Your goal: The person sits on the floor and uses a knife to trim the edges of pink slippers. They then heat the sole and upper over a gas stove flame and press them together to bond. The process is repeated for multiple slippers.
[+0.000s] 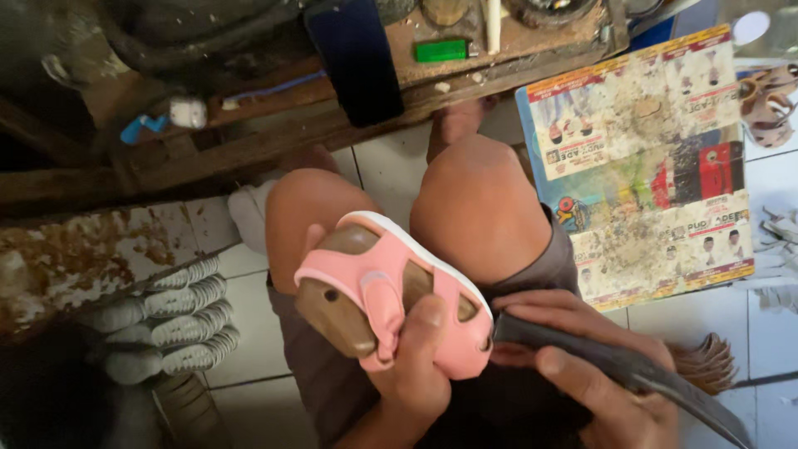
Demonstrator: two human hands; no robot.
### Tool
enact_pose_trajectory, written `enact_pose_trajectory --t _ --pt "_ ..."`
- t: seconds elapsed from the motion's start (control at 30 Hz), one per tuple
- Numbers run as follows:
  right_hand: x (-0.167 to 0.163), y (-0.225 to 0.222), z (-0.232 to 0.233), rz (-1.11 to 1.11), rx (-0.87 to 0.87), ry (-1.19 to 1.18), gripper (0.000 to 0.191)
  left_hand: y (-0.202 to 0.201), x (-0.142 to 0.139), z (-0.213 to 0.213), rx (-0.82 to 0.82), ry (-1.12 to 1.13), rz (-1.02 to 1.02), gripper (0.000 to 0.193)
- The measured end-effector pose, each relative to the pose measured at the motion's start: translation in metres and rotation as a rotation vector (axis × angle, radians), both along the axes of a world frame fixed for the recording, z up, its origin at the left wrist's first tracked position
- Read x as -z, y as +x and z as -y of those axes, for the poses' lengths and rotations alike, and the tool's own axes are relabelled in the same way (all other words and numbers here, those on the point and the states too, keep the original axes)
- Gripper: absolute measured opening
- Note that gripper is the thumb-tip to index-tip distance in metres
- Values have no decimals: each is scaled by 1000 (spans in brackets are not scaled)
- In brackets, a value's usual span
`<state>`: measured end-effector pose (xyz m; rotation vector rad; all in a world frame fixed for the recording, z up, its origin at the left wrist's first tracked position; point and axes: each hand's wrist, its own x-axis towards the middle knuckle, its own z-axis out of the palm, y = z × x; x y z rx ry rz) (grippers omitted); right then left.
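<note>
- The fingers of the left hand [416,366] are curled tight around a small pink sandal with a white sole, stretched over a brown wooden foot shape [391,295]; the thumb presses on top of the pink strap, most likely to keep the sandal from slipping
- The fingers of the right hand [598,374] are closed around a long, dark, curved tool [615,366], with the thumb lying along it; its tip sits right at the heel end of the sandal, touching or just beside it, I cannot tell which
- The sandal is held up in front of the person's two bare knees [474,208], just above the lap, sole turned away from the body, so the heel faces the tool
- A worn wooden bench [515,50] stands past the knees, with a green lighter [440,51] lying on top and a dark blue flat thing [356,58] hanging over its edge
- A flat board covered in colourful printed paper [640,166] lies on the white tiled floor [382,166] to the right of the knees, maybe to work on
- A stack of grey ribbed shoe soles [166,320] lies on the floor at the left, close by and easy to reach
- Brown strappy sandals [769,104] sit at the far right edge, well apart from the hands
</note>
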<state>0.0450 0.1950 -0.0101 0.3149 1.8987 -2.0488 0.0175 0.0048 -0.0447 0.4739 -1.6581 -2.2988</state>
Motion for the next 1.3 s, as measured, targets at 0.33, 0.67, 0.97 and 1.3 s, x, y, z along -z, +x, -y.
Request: enact_pose_trajectory --t 0.33,0.67,0.97,1.3 --pt "-12 -53 -8 38 -476 -57 43 -9 -13 2 15 218 111 100" --pt "10 -36 -23 170 -298 -135 42 -18 -1 8 2 164 100 95" --pt "-5 -76 -23 217 -540 -73 37 -11 -1 15 159 199 167 89" --pt "-17 -101 -35 202 -749 -26 37 -9 -8 25 319 276 193 83"
